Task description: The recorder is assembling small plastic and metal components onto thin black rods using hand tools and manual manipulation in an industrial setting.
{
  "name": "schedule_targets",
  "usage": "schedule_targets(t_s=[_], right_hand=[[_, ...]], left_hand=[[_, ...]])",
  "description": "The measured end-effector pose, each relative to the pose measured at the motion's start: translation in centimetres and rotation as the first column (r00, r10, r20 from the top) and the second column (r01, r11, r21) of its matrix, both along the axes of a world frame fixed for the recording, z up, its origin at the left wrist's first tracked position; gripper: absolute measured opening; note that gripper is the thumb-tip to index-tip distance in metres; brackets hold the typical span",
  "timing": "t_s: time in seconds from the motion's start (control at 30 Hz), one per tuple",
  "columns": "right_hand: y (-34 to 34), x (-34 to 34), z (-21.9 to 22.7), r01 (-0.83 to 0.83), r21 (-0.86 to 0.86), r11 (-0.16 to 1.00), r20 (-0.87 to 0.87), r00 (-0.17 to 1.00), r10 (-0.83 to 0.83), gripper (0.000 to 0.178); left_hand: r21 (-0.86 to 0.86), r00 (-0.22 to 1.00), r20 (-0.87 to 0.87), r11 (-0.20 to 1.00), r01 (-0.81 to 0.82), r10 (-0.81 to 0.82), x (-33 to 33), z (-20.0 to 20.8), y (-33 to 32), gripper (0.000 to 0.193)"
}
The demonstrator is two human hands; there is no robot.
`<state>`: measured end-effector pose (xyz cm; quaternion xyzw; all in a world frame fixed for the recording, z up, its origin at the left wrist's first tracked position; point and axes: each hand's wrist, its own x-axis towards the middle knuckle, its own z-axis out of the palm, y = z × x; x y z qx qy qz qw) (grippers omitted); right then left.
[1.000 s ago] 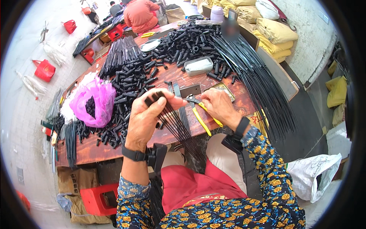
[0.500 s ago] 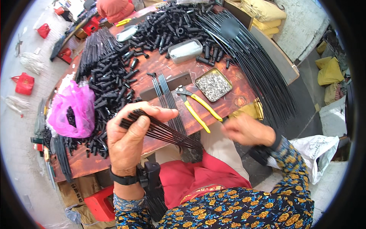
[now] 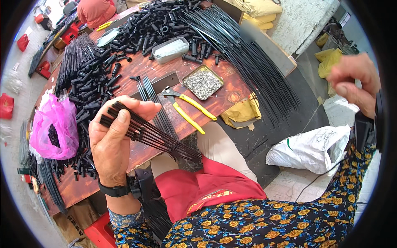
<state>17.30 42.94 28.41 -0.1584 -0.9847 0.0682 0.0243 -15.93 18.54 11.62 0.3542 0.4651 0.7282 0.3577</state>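
My left hand is wrapped round one end of a bundle of thin black rods, thumb across them. The rods slant down to the right over my lap, and small collars show along them. Out at the far right, my right hand is raised with its fingers curled in. Whatever it pinches, if anything, does not show. Beyond the bundle, more dark rods lie on the table's near part. Beside them rest yellow-handled cutting pliers, and past these stands a square tin of small metal pieces.
Black tubular parts heap across the wooden table. Long black rods hang over its right edge. A clear plastic box, a pink bag and a white sack are around. Another person sits at the far left.
My right hand has swung from beside my lap up and out to the far right. My left hand keeps its hold on the rods. The whole view has shifted toward the right.
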Motion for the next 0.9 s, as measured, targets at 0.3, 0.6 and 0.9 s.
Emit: schedule_targets(t_s=[0.3, 0.6, 0.9], right_hand=[[12.9, -27.0, -0.5, -0.835, -0.221, 0.504, -0.488, 0.542, 0.684, 0.026], [2.4, -31.5, -22.6, -0.227, -0.055, 0.972, 0.118, 0.966, 0.232, 0.027], [3.2, -32.4, -23.5, -0.388, -0.259, 0.884, -0.006, 0.916, 0.401, 0.033]], left_hand=[[0.027, 0.999, 0.022, 0.999, 0.032, -0.033, 0.4, -0.3, 1.9, 0.022], [0.032, 0.998, -0.05, 0.999, -0.03, 0.032, 0.2, -0.8, -0.4, 0.025], [0.001, 0.993, -0.048, 0.994, -0.111, 0.111, 0.3, -0.1, 0.0, 0.021]])
